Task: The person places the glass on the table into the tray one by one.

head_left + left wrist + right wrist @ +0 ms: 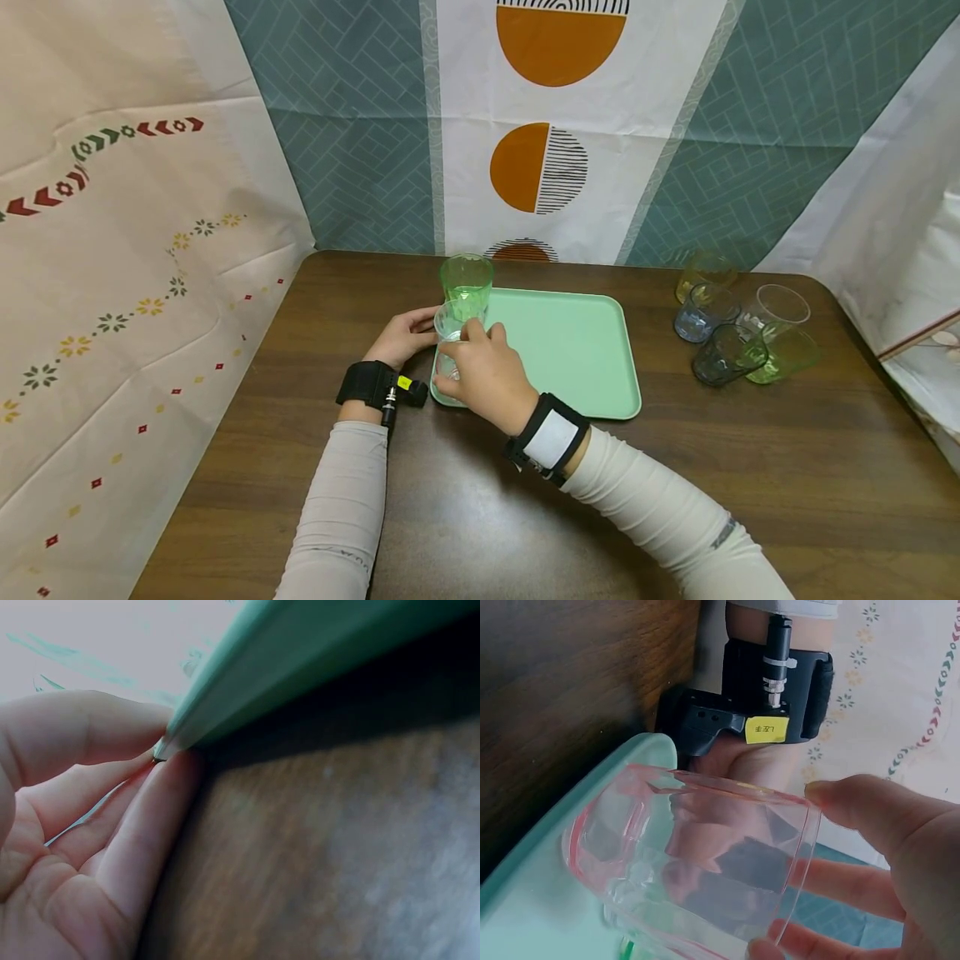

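Tray [570, 358] from above and close-up

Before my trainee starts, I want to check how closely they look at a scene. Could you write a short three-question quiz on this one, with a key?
1. What does the left hand pinch?

2. True or false: the right hand holds the clear cup at the table's far right end.

3. Which colour is the cup just beyond the clear one in the head view: A blue, B green, C yellow?

Key:
1. The edge of the mint-green tray.
2. False; it is at the tray's left side.
3. B.
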`<state>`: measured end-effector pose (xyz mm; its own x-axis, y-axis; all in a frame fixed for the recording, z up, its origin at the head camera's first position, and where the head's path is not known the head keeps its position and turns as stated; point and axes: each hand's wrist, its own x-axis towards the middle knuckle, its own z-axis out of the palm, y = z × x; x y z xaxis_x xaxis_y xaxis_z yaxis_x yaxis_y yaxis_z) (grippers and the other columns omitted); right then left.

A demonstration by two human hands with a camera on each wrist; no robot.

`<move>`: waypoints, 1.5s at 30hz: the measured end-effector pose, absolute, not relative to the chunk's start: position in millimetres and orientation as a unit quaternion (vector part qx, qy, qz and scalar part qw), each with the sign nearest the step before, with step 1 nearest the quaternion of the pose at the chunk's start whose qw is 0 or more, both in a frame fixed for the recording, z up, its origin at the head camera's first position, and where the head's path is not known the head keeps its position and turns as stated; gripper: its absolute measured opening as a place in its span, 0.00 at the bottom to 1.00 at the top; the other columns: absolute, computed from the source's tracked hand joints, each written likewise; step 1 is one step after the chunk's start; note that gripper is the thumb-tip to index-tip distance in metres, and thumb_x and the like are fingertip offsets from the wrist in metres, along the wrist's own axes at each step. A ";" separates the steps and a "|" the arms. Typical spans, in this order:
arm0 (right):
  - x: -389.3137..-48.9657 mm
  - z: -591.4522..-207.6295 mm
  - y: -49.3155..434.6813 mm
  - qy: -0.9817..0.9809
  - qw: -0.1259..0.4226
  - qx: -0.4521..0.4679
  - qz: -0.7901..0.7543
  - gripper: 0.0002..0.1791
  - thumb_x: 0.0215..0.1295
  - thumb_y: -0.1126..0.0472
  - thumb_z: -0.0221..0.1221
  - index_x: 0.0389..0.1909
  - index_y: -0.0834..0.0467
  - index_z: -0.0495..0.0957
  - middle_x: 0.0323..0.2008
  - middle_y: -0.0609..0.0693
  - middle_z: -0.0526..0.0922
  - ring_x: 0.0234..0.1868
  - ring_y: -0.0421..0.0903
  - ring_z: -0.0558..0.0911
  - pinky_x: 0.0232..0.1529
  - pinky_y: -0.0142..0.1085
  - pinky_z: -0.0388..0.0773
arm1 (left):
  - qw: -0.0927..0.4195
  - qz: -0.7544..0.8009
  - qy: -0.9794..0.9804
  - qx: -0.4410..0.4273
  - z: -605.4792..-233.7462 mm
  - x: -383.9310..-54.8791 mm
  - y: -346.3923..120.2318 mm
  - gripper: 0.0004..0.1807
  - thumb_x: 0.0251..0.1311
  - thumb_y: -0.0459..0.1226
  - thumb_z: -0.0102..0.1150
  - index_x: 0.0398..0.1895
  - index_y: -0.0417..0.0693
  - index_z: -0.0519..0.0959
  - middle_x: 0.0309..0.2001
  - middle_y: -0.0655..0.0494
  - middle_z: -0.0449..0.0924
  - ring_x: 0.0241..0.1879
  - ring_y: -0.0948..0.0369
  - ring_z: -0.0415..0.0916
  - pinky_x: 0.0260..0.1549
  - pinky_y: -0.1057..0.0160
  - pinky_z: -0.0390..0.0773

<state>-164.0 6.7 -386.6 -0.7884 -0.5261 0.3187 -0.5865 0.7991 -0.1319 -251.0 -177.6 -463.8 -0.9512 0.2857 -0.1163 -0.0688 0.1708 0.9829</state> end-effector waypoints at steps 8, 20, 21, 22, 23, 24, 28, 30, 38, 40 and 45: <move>-163.6 -388.2 6.4 -0.933 0.160 0.306 0.103 0.17 0.58 0.46 0.62 0.42 0.53 0.86 0.35 0.57 0.77 0.31 0.54 0.68 0.17 0.39 0.77 | 0.148 0.642 0.749 0.064 -454.3 -246.8 -175.4 0.30 0.61 0.29 0.59 0.67 0.37 0.65 0.65 0.36 0.67 0.63 0.47 0.66 0.62 0.45 0.68; -164.8 -391.0 7.3 -0.929 0.171 0.321 0.073 0.20 0.59 0.43 0.61 0.44 0.53 0.85 0.37 0.58 0.77 0.31 0.54 0.70 0.17 0.37 0.78 | 0.135 0.632 0.761 0.066 -479.9 -258.8 -179.1 0.29 0.62 0.30 0.58 0.68 0.40 0.65 0.65 0.39 0.68 0.63 0.49 0.68 0.61 0.49 0.71; -165.1 -391.0 7.6 -0.929 0.167 0.321 0.076 0.21 0.59 0.43 0.61 0.44 0.53 0.85 0.38 0.58 0.77 0.32 0.54 0.70 0.17 0.37 0.79 | 0.136 0.632 0.760 0.066 -480.5 -259.2 -178.9 0.29 0.63 0.30 0.58 0.67 0.40 0.65 0.65 0.39 0.69 0.62 0.50 0.68 0.61 0.48 0.70; -165.4 -390.9 7.9 -0.930 0.164 0.320 0.079 0.21 0.59 0.43 0.61 0.44 0.53 0.85 0.38 0.58 0.77 0.32 0.54 0.70 0.18 0.38 0.79 | 0.135 0.632 0.760 0.065 -481.1 -259.5 -178.9 0.29 0.62 0.30 0.58 0.67 0.40 0.66 0.65 0.39 0.69 0.62 0.50 0.68 0.61 0.48 0.70; -165.6 -390.6 8.3 -0.930 0.160 0.319 0.084 0.21 0.59 0.43 0.61 0.44 0.53 0.85 0.38 0.58 0.77 0.32 0.54 0.70 0.17 0.38 0.79 | 0.135 0.633 0.760 0.065 -481.3 -259.6 -178.8 0.29 0.62 0.30 0.58 0.67 0.40 0.66 0.65 0.39 0.69 0.62 0.50 0.68 0.61 0.48 0.70; -165.7 -390.5 8.8 -0.931 0.156 0.318 0.089 0.21 0.59 0.43 0.61 0.45 0.53 0.85 0.38 0.58 0.77 0.32 0.53 0.70 0.17 0.38 0.79 | 0.135 0.635 0.758 0.064 -481.3 -259.6 -178.7 0.29 0.62 0.30 0.59 0.67 0.40 0.66 0.65 0.40 0.69 0.62 0.50 0.68 0.61 0.48 0.70; -166.2 -389.9 10.6 -0.933 0.141 0.315 0.102 0.21 0.60 0.43 0.61 0.46 0.53 0.84 0.39 0.57 0.77 0.33 0.53 0.70 0.18 0.38 0.79 | 0.132 0.634 0.758 0.075 -480.6 -258.7 -179.3 0.29 0.61 0.31 0.60 0.67 0.41 0.66 0.65 0.39 0.69 0.62 0.50 0.68 0.60 0.49 0.72; -166.6 -389.6 11.6 -0.934 0.134 0.313 0.106 0.21 0.60 0.43 0.60 0.47 0.52 0.84 0.40 0.56 0.77 0.33 0.52 0.70 0.19 0.38 0.79 | 0.125 0.632 0.760 0.085 -480.6 -258.3 -179.8 0.30 0.60 0.33 0.61 0.67 0.40 0.67 0.64 0.38 0.69 0.62 0.49 0.69 0.58 0.50 0.74; -169.8 -386.6 18.4 -0.936 0.108 0.300 0.149 0.19 0.63 0.46 0.58 0.45 0.54 0.84 0.39 0.56 0.77 0.33 0.51 0.70 0.21 0.41 0.78 | 0.132 0.636 0.756 0.077 -477.3 -257.2 -179.3 0.30 0.60 0.30 0.60 0.67 0.41 0.67 0.64 0.39 0.70 0.61 0.51 0.69 0.57 0.54 0.74; -171.1 -385.8 21.1 -0.937 0.102 0.296 0.155 0.19 0.63 0.46 0.58 0.45 0.54 0.84 0.39 0.55 0.76 0.32 0.51 0.71 0.21 0.41 0.78 | 0.138 0.639 0.754 0.069 -472.9 -255.5 -178.2 0.30 0.60 0.28 0.59 0.67 0.40 0.66 0.64 0.38 0.69 0.62 0.50 0.69 0.57 0.55 0.74; -175.2 -383.6 32.3 -0.940 0.088 0.286 0.161 0.20 0.63 0.47 0.59 0.48 0.56 0.83 0.39 0.56 0.76 0.33 0.52 0.71 0.22 0.41 0.79 | 0.141 0.640 0.753 0.062 -460.5 -249.4 -176.3 0.30 0.59 0.26 0.59 0.67 0.37 0.65 0.65 0.36 0.68 0.63 0.48 0.66 0.59 0.52 0.72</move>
